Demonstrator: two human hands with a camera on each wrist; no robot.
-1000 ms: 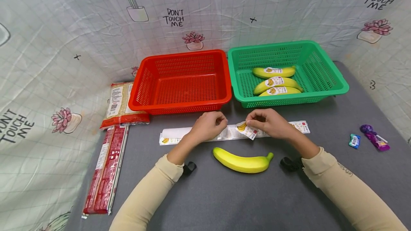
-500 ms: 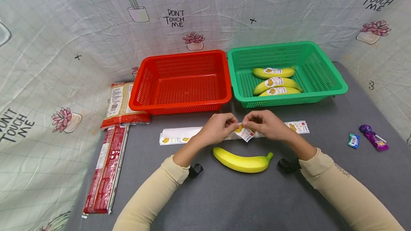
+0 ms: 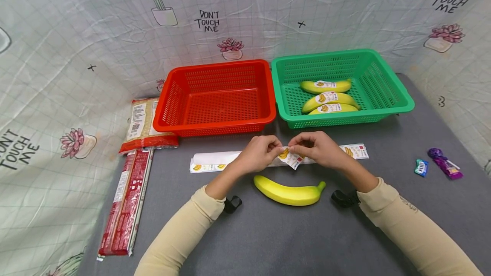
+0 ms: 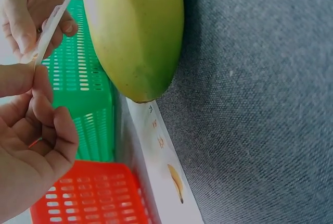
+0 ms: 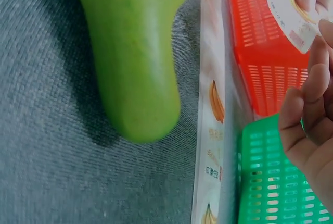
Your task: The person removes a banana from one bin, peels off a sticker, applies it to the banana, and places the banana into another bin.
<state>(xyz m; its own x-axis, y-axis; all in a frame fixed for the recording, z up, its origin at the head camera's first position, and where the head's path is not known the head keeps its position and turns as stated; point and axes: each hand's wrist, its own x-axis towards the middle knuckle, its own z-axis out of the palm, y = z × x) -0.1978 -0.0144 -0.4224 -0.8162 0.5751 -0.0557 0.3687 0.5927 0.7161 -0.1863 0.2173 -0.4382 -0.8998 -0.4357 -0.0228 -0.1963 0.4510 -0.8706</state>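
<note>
A white sticker (image 3: 292,159) with a printed banana hangs between both hands. The left hand (image 3: 261,153) pinches one edge between thumb and fingers, and the right hand (image 3: 317,148) pinches the other; in the left wrist view the sticker (image 4: 52,28) is seen nearly edge-on. Beneath the hands a strip of banana labels (image 3: 356,151) lies across the table, its left end partly rolled, its middle hidden by hands and sticker. Nearer the person, a yellow banana (image 3: 289,195) rests on the table with its green stem to the right, touched by neither hand.
At the back stand a red basket (image 3: 222,129) and, right of it, a green basket (image 3: 349,116) holding 3 labelled bananas (image 3: 331,101). A grain bag (image 3: 143,118) and a long red packet (image 3: 124,208) lie left. Two small wrapped sweets lie right, one blue-green (image 3: 421,168), one purple (image 3: 446,165).
The left hand has moved right to the sticker and taken hold of its edge, beside the right hand. Over the last half second both hands have stayed almost still.
</note>
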